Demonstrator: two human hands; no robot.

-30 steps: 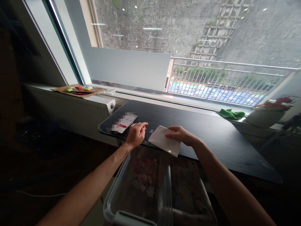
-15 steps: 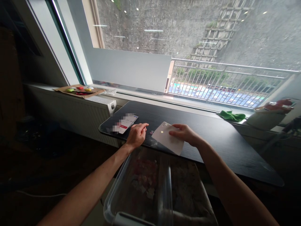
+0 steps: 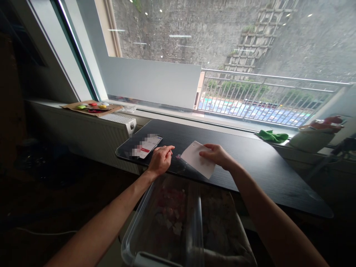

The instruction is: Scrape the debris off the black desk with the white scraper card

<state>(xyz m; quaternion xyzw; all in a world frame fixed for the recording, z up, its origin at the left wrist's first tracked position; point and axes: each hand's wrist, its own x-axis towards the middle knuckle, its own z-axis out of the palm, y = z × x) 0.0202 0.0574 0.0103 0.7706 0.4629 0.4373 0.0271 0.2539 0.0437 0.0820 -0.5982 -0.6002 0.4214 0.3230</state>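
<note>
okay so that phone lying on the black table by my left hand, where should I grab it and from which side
Probably by its two long edges, coming from above. The white-screened phone lies flat, face up, on the black table near its left corner, so only the thin sides offer grip. The left hand rests just right of it; the right hand pinches a white card.

Left hand (image 3: 160, 159) palm down, fingers curled, pointing toward one o'clock, right hand (image 3: 218, 155) at its three o'clock, fingers pinched, both forearms extended forward.
</note>
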